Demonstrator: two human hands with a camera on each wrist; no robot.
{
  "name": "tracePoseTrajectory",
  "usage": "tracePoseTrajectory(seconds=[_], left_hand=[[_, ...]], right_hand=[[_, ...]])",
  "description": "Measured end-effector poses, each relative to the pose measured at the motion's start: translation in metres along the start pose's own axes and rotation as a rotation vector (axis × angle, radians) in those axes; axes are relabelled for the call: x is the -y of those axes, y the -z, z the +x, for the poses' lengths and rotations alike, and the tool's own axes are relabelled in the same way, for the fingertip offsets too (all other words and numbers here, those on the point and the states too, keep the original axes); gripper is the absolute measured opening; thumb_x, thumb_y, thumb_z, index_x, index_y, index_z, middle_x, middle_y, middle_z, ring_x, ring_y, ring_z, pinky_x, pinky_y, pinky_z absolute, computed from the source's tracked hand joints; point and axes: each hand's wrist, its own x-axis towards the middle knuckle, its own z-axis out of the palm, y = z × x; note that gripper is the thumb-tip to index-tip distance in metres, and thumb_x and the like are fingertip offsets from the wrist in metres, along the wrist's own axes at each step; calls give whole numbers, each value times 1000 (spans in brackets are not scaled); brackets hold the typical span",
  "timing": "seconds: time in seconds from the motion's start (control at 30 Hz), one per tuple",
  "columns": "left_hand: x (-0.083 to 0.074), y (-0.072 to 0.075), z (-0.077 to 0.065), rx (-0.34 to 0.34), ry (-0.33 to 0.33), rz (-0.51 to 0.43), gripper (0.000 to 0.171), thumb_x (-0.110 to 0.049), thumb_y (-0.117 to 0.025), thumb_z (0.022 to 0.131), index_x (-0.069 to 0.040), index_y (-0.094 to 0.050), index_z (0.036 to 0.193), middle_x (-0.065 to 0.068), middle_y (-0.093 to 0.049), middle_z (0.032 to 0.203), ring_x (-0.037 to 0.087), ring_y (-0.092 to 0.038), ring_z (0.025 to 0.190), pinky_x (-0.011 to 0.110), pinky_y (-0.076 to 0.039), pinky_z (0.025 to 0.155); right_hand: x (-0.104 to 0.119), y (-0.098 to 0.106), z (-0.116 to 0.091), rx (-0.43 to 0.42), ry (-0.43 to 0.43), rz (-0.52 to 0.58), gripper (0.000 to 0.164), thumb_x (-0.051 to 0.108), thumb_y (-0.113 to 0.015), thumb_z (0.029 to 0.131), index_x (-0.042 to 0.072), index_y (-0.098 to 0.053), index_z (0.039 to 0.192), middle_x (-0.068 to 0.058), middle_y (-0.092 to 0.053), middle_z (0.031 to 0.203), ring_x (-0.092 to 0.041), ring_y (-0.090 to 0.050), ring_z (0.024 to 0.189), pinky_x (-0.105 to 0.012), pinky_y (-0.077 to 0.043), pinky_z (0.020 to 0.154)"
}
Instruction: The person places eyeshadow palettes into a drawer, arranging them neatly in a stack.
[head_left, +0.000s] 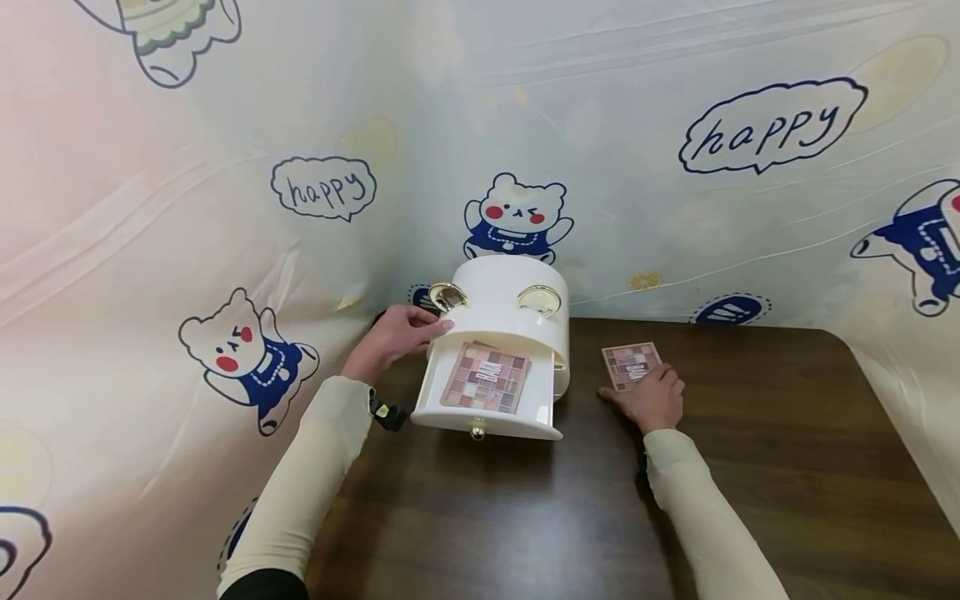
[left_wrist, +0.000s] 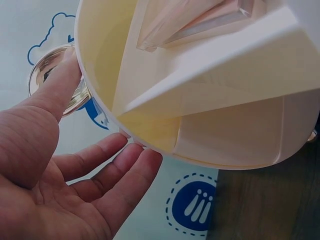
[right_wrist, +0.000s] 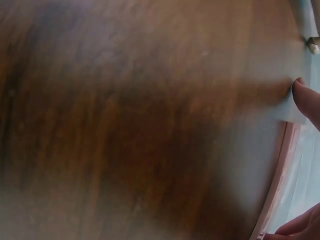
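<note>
A white storage box [head_left: 510, 321] with two round gold-rimmed pieces on top stands on the table, its drawer [head_left: 542, 400] pulled out. Inside the drawer lies an eyeshadow palette [head_left: 487, 379] with a grid of pink and brown squares. My left hand [head_left: 397, 333] rests on the box's left side; in the left wrist view its thumb [left_wrist: 60, 82] and straight fingertips touch the outer rim. A second eyeshadow palette [head_left: 628, 362] lies on the table to the right. Over its near edge is my right hand [head_left: 654, 400], fingers touching it, thumb spread apart from it.
The dark wooden table [head_left: 480, 517] extends in front and to the right. Behind and at the left hangs a pale curtain [head_left: 622, 208] printed with cartoon bears and words. A gold knob [head_left: 477, 432] sticks out from the drawer front.
</note>
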Motion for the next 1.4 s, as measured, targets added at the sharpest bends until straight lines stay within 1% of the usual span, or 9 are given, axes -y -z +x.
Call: tracePoseTrajectory(seconds=[0.13, 0.27, 0.43, 0.57, 0.77, 1.07, 1.27, 1.4], left_hand=[[1, -1, 1, -4, -10, 0, 61, -50, -78, 85, -6, -65, 125, 14, -61, 118, 32, -62, 101, 44, -55, 92], [1, -1, 1, -7, -15, 10, 61, -51, -77, 85, -6, -65, 125, 14, -62, 118, 31, -62, 101, 41, -56, 89], [1, -1, 1, -8, -9, 20, 61, -52, -77, 85, -7, -65, 125, 13, -62, 118, 31, -63, 101, 41, -56, 89], [1, -1, 0, -11, 0, 18, 63, -53, -77, 84, -7, -65, 126, 13, -61, 119, 32, -63, 103, 42, -55, 90], [1, 0, 1, -9, 2, 6, 65, -54, -78, 82, -9, -65, 126, 12, -61, 118, 36, -61, 108, 40, -56, 90], [0, -1, 1, -8, -10, 2, 62, -52, -78, 84, -7, -65, 125, 13, -61, 117, 37, -62, 108, 40, -56, 88], [-1, -1, 1, -4, -4, 7, 62, -52, -77, 84, -8, -65, 125, 12, -62, 118, 36, -62, 108, 39, -56, 88], [-1, -1, 0, -2, 5, 6, 62, -51, -77, 85, -7, -64, 126, 13, -61, 119, 38, -62, 110, 41, -56, 89]], right_hand=[[-1, -5, 1, -17, -24, -27, 139, 69, -81, 66, -23, -13, 145, -43, -34, 132, -53, -34, 120, -60, -41, 98], [-1, -6, 3, -32, -33, -54, 134, 68, -80, 68, -25, -19, 142, -43, -38, 126, -52, -36, 115, -58, -42, 93], [-5, -1, 4, -17, -12, -71, 124, 65, -79, 71, -27, -26, 136, -43, -39, 120, -52, -36, 113, -57, -37, 97], [-10, 1, 3, -25, 5, -51, 119, 62, -80, 72, -26, -29, 133, -43, -40, 119, -52, -36, 112, -58, -31, 99], [-16, 4, 2, -94, 28, 5, 116, 60, -82, 71, -23, -31, 134, -42, -40, 120, -52, -35, 113, -58, -30, 99], [-12, 19, -4, -135, 66, 69, 119, 59, -82, 73, -22, -27, 141, -42, -40, 126, -52, -34, 118, -57, -26, 105], [-11, 29, -7, -181, 89, 141, 114, 58, -83, 73, -23, -34, 136, -40, -45, 119, -50, -39, 112, -57, -26, 102], [-9, 36, -11, -200, 95, 178, 114, 60, -82, 73, -22, -34, 137, -38, -45, 121, -49, -39, 114, -57, -25, 103]])
